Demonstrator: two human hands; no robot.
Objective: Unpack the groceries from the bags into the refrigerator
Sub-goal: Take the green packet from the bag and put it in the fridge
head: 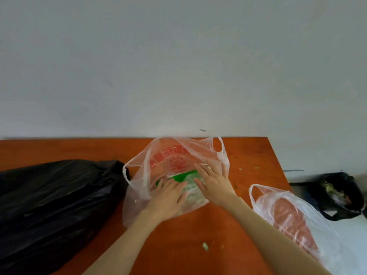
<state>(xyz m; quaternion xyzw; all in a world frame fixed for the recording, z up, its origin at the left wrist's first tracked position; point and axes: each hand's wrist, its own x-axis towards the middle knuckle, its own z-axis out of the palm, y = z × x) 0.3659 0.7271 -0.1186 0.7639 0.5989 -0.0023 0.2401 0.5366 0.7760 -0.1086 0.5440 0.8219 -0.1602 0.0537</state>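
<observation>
A clear plastic bag with red print (158, 155) lies open on the orange table (69, 149) against the wall. Inside it shows a green-and-white packaged grocery item (188, 176), partly hidden by my hands. My left hand (168, 197) rests flat on the bag's lower left part, its fingers straight and reaching toward the item. My right hand (212, 181) lies over the bag's right side, fingers spread and straight, touching the plastic above the item. Neither hand grips anything that I can see.
A large black bag (49, 205) fills the table's left side. A second clear bag with red print (294, 219) lies at the table's right edge. Beyond that edge a small black bag (337, 193) holds scraps. Green crumbs (205, 246) dot the tabletop.
</observation>
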